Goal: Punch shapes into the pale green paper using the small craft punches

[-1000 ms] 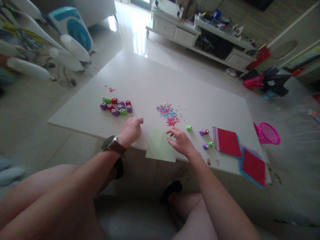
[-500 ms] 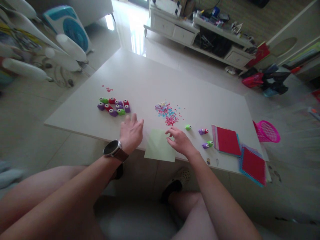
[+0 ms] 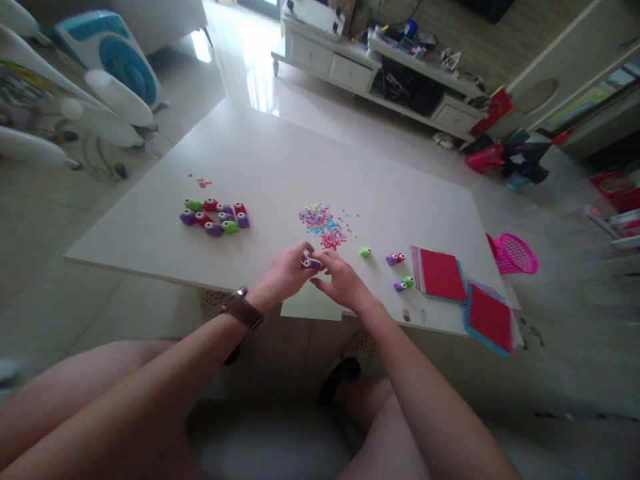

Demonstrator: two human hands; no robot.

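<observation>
1 purple punch (image 3: pixel 312 265) sits between left hand (image 3: pixel 281 273) and right hand (image 3: pixel 346 279).

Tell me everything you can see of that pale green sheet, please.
The pale green sheet looks like plain, thin paper. It lies flat on the white table, its near edge jutting past the tabletop. The left hand and right hand hide its far part; whether they touch it, I can't tell.
</observation>
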